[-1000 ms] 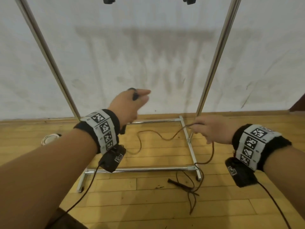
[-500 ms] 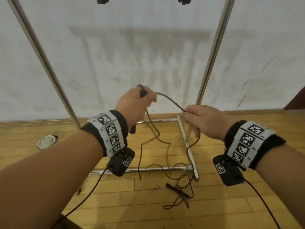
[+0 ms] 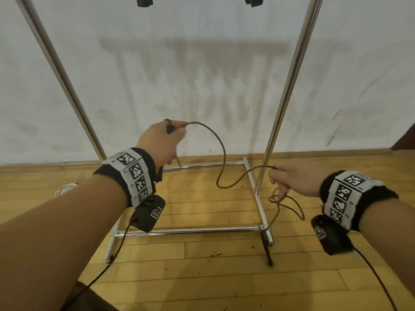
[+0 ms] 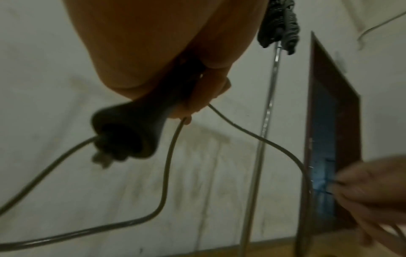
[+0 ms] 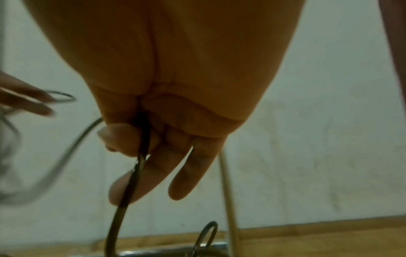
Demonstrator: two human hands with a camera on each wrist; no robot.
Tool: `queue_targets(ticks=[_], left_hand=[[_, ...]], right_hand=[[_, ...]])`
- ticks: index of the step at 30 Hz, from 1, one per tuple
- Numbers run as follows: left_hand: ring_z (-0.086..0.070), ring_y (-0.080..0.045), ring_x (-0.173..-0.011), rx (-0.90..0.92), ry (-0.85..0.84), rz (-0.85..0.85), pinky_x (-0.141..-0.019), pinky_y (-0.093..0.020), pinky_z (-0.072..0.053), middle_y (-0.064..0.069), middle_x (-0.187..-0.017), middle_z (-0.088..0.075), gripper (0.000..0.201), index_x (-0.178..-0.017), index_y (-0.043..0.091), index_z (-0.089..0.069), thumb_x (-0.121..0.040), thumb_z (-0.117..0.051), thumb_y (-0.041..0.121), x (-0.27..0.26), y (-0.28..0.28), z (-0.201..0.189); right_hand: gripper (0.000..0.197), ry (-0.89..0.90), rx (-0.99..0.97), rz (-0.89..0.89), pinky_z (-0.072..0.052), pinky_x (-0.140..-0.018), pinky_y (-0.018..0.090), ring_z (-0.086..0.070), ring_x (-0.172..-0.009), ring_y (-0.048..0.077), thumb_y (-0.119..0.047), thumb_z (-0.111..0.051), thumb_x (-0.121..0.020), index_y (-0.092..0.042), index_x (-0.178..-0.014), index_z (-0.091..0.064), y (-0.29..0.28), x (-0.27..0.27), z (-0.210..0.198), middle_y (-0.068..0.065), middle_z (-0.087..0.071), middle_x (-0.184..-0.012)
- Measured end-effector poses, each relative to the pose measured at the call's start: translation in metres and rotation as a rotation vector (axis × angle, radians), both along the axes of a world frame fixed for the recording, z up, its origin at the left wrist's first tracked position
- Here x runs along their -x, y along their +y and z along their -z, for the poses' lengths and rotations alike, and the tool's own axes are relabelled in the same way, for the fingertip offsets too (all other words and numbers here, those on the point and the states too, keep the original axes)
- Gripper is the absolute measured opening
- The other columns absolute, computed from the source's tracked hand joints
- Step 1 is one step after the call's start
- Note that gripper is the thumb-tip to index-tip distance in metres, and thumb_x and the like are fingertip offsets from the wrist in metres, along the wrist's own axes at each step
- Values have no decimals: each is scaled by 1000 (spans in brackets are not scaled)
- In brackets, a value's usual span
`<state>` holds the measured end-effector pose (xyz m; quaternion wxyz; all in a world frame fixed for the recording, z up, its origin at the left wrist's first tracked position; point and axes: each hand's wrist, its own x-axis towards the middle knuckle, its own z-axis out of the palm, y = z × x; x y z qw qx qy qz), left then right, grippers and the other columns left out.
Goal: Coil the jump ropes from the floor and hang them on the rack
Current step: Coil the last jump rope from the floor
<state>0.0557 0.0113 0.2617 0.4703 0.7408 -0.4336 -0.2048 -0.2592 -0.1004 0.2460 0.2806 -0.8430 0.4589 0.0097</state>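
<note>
Wooden plank floor (image 3: 202,272) meets a stained white wall (image 3: 184,70) along a low wooden skirting. A chrome rack (image 3: 186,231) stands against the wall: two slanting uprights rise out of the top of the head view, and a rectangular base frame of tubes lies on the floor.

Left: a small white coil (image 3: 65,189) lies on the floor near the skirting, outside the left upright. The left hand (image 3: 160,144), raised in front of the wall, is closed round a black handle (image 4: 129,132) of the brown jump rope (image 3: 221,158); the wrist view shows the handle's flared end protruding below the fist, with rope strands hanging from it.

Centre: the rope arcs from the left hand, dips over the base frame and climbs towards the right.

Right: the right hand (image 3: 292,178), level with the right upright, pinches the rope between thumb and curled fingers (image 5: 140,175). Below it the rope hangs in loose loops; the second handle (image 3: 267,250) dangles beside the frame's near right corner, its tip at the floor. A dark door frame (image 3: 404,140) shows at the far right edge. Two black objects (image 3: 144,1) hang at the top edge, too cropped to identify.
</note>
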Motion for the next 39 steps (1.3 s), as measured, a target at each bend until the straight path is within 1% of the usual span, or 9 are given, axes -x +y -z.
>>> queue_targets(ticks=[4, 7, 10, 16, 22, 27, 30, 36, 39], left_hand=[[-59, -9, -51, -50, -60, 327, -54, -25, -55, 14, -64, -69, 30, -131, 53, -64, -104, -62, 40, 46, 2, -2], [-53, -12, -46, -82, 6, 525, -50, -29, -50, 13, -56, -64, 19, -119, 45, -72, -102, -64, 44, 67, 4, -4], [-52, -11, -44, -142, -16, 642, -46, -26, -45, 14, -76, -76, 15, -111, 34, -71, -101, -67, 44, 74, 4, -4], [-48, -2, -45, 11, -16, 359, -45, -20, -41, 12, -71, -70, 16, -87, 32, -72, -100, -66, 37, 62, -6, -9], [-45, -10, -48, 226, 177, 26, -48, -29, -39, 8, -70, -64, 19, -85, 25, -72, -99, -62, 31, 32, -9, -20], [-45, -13, -47, 315, 302, -183, -48, -29, -39, 4, -75, -64, 16, -86, 20, -70, -98, -61, 26, 12, -8, -23], [-50, -11, -44, 197, 171, -193, -47, -28, -45, 5, -87, -76, 15, -97, 21, -72, -102, -59, 27, 5, -6, -17], [-51, -8, -48, -3, -22, 170, -51, -27, -53, 22, -122, -70, 36, -140, 42, -62, -104, -62, 39, 32, 1, -9], [-53, -10, -49, -87, -31, 455, -50, -27, -51, 23, -93, -76, 26, -128, 47, -68, -102, -65, 44, 61, 4, -7]], right_hand=[[28, -132, 0, -169, -54, -75, 37, -68, -65, 12, -37, -43, -106, -25, -92, -65, 24, -32, -23, 1, -73, -67], [26, -202, 35, -181, -56, -71, 39, -67, -63, 16, -37, -46, -105, -27, -89, -65, 36, -43, -34, 1, -70, -63], [27, -234, 69, -173, -55, -65, 37, -67, -64, 20, -36, -48, -104, -26, -87, -66, 41, -46, -39, 3, -70, -64], [28, -256, 103, -147, -54, -70, 37, -67, -62, 10, -35, -45, -106, -24, -88, -64, 30, -35, -31, -3, -73, -67], [33, -114, 90, -12, -57, -75, 41, -70, -78, 25, -36, -42, -107, -19, -88, -63, 2, 0, -5, -1, -67, -70], [32, 209, 103, 30, -41, -62, 25, -62, -69, 9, -33, -39, -107, -25, -86, -62, -8, 25, 17, -8, -71, -74], [28, 251, 83, 41, -45, -65, 26, -65, -77, 12, -30, -38, -106, -23, -95, -63, -6, 20, 15, -7, -74, -80], [32, -59, 70, -77, -53, -73, 33, -69, -73, 6, -36, -41, -106, -22, -91, -65, 17, -21, -20, 1, -71, -72], [31, -149, 118, -176, -46, -62, 25, -62, -60, 2, -40, -43, -105, -27, -87, -64, 34, -38, -34, -3, -71, -68]])
